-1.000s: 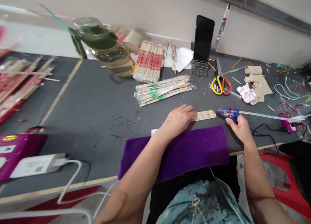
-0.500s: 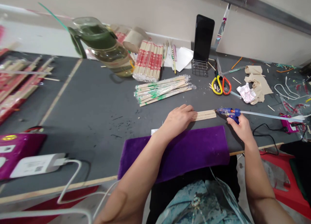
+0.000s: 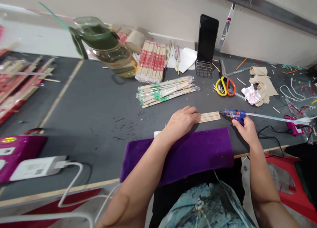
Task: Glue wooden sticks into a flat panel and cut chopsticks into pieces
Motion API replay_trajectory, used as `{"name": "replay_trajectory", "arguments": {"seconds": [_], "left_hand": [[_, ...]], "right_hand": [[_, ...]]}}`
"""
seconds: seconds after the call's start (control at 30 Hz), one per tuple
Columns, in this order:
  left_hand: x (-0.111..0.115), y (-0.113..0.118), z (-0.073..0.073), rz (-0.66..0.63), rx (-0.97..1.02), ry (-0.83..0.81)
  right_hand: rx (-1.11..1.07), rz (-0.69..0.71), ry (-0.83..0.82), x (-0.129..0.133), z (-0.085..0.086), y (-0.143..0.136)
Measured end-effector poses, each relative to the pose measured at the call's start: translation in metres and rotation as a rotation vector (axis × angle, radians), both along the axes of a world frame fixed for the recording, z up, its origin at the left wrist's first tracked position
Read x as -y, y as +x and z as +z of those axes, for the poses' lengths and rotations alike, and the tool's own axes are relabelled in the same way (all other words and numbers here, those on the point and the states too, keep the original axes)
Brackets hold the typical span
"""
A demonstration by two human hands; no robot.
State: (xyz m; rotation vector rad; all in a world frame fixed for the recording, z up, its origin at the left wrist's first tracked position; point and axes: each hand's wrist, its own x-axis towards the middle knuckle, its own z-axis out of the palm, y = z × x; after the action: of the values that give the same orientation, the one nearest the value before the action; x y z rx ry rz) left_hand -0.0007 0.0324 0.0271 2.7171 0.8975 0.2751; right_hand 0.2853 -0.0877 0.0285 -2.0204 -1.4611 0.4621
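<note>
Several wooden sticks (image 3: 209, 117) lie side by side in a flat row on the grey table. My left hand (image 3: 182, 120) grips their left part, fingers closed over them, so that end is hidden. My right hand (image 3: 246, 129) is wrapped round the handle of a blue hot glue gun (image 3: 234, 114). Its nozzle is at the right ends of the sticks; whether it touches them I cannot tell. A long translucent glue stick (image 3: 272, 117) sticks out of the gun's back. Below the sticks, a purple cloth (image 3: 198, 155) lies along the table's front edge.
Wrapped chopsticks (image 3: 165, 91) and a red-and-white chopstick pack (image 3: 151, 61) lie behind my left hand, near a jug (image 3: 109, 46). Scissors (image 3: 226, 84), a phone (image 3: 207, 38) on a wire stand and crumpled paper (image 3: 251, 94) are farther back. A purple power strip (image 3: 294, 125) is at right.
Very little differs. My right hand and the glue gun have shifted very slightly to the right; my left hand and the sticks stay in place.
</note>
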Motion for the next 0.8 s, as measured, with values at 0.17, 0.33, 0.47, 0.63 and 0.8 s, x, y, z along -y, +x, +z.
{"name": "replay_trajectory", "arguments": {"seconds": [0.17, 0.33, 0.47, 0.63, 0.8], "left_hand": [[0.0004, -0.0002, 0.0011, 0.003, 0.018, -0.002], [-0.0001, 0.0, 0.0007, 0.002, 0.03, -0.019], [-0.0008, 0.0005, 0.0007, -0.002, 0.033, -0.021], [-0.0009, 0.0007, 0.001, -0.002, 0.003, -0.011], [-0.0005, 0.0004, -0.0009, 0.005, 0.009, 0.01]], "right_hand": [[0.017, -0.003, -0.013, 0.0004, -0.0008, 0.0014], [0.025, -0.01, 0.003, 0.0005, -0.0005, 0.0002], [0.016, -0.009, 0.008, 0.0002, 0.0, -0.0013], [0.009, -0.014, -0.002, -0.0004, 0.0004, -0.0013], [0.017, -0.001, 0.004, -0.0014, 0.0014, -0.0028]]}}
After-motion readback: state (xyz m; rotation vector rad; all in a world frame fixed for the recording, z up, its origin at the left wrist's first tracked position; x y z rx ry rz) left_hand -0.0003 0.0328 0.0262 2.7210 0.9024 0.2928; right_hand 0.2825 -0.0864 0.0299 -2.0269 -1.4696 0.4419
